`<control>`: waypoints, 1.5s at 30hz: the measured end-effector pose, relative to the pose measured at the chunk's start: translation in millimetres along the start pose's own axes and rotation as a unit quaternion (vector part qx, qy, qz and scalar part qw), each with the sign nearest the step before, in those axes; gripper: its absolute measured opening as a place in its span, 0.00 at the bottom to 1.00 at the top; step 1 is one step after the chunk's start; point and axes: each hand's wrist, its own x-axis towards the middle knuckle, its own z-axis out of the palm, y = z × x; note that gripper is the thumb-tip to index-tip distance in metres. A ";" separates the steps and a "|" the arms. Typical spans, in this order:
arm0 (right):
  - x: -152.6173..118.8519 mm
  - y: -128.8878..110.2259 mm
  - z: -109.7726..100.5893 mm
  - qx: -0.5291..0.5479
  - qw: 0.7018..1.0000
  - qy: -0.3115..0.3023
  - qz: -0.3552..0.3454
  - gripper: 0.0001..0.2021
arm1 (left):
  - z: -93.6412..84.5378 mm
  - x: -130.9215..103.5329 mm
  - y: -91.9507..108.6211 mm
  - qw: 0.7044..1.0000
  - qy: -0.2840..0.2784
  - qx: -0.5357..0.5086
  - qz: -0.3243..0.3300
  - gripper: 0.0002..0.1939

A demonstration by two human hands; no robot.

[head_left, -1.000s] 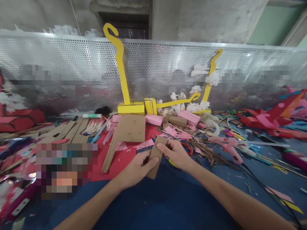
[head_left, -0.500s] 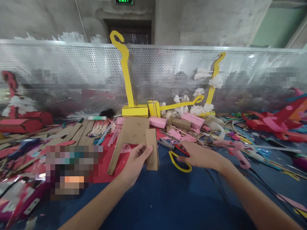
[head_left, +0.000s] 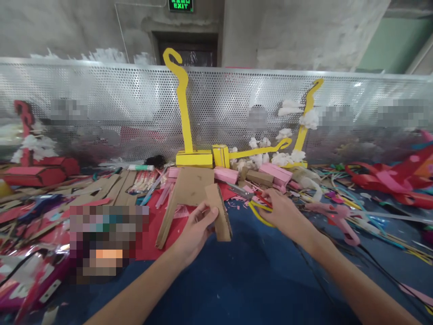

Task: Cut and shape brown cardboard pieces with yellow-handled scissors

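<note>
Card (head_left: 222,222) is being clamped in L hand's (head_left: 201,222) fingers above bench (head_left: 216,284), scissors (head_left: 246,194) now being gripped by R hand's (head_left: 278,208), just taken off card, so tool + card are being held.

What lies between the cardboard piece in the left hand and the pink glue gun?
The head view shows the scissors, the right hand at their red-and-yellow handles, and some blue tabletop in between.

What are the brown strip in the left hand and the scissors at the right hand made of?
Brown strip: apparently cardboard, matt, with a layered-looking edge. Scissors: blades probably metal, given their grey colour and slight sheen; yellow and red handles likely plastic, smooth and bright.
</note>
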 end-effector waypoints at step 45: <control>-35.8 -51.8 13.4 0.236 0.963 -0.079 -0.104 0.13 | 11.4 -7.5 0.4 0.974 -0.028 0.199 0.108 0.19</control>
